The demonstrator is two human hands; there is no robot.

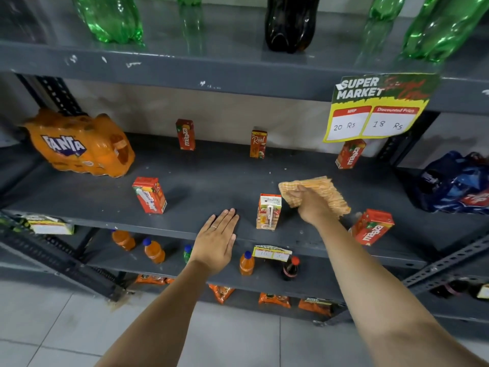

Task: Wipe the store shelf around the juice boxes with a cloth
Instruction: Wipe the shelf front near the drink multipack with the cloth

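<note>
A dark grey shelf (211, 181) carries several small juice boxes: red ones at the back (185, 134), back right (349, 154), front left (149, 195) and front right (371, 227), an orange one (258, 142) at the back, and a white-topped one (268, 211) near the front edge. My right hand (311, 205) is shut on an orange checked cloth (317, 193) pressed on the shelf just right of the white-topped box. My left hand (217, 238) lies flat with fingers together on the shelf's front edge, left of that box.
An orange Fanta multipack (82, 144) lies at the shelf's left end and a blue wrapped pack (455, 181) at the right. A price sign (375, 107) hangs from the shelf above, which holds green and dark bottles. Small bottles (153, 251) stand on the shelf below.
</note>
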